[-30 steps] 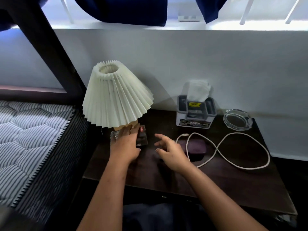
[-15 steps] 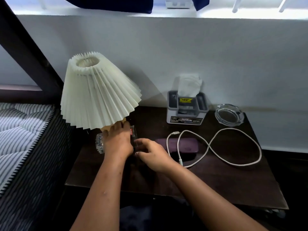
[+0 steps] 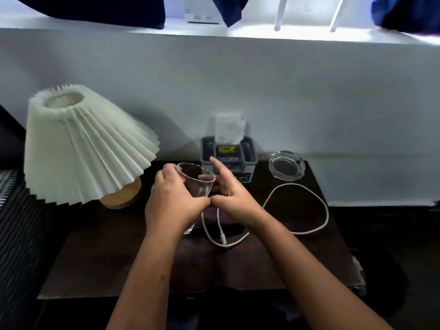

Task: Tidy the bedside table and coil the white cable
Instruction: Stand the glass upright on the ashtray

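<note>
Two bare hands, left hand (image 3: 171, 201) gripping a clear drinking glass (image 3: 197, 183) and right hand (image 3: 232, 196) spread beside it, hover over the dark wooden bedside table (image 3: 119, 265) against a white wall (image 3: 238, 86).

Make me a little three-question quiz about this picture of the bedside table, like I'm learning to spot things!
1. True or false: the white cable is already coiled into a neat bundle.
2. Which hand has the clear glass in its grip: left or right?
3. Multiple choice: what stands against the wall between the lamp and the ashtray? A) a clock B) a tissue box C) a book

Key:
1. False. It lies in a loose loop on the table.
2. Left. The right hand is open beside the glass.
3. B
</note>
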A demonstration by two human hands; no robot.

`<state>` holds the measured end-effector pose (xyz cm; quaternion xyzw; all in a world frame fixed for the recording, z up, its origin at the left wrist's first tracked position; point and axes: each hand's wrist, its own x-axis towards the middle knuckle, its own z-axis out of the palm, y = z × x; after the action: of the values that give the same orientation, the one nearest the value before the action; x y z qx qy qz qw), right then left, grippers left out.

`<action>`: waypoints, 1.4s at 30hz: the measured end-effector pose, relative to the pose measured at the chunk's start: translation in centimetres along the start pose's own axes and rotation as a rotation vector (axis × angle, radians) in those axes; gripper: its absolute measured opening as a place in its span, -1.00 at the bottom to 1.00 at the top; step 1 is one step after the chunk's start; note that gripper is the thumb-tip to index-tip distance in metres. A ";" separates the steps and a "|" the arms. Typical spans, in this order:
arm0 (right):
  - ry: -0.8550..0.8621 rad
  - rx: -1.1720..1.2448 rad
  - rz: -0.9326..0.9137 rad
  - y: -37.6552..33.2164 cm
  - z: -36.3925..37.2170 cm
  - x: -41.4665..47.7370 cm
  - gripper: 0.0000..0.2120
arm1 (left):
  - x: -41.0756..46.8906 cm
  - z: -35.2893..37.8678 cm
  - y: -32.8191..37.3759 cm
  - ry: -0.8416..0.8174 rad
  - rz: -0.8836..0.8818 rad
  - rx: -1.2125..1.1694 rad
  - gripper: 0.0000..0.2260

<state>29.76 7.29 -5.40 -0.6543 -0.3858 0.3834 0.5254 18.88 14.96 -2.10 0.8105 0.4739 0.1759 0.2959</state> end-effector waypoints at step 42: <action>0.948 -0.387 0.029 6.4 -15.0 2.7 -0.25 | 1.2 12.4 6.1 -0.353 0.184 -0.352 -0.67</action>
<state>45.11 2.93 -9.67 -0.8468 -0.1600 -0.0268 0.5066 30.51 9.84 -7.63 0.8043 0.3015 0.1375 0.4932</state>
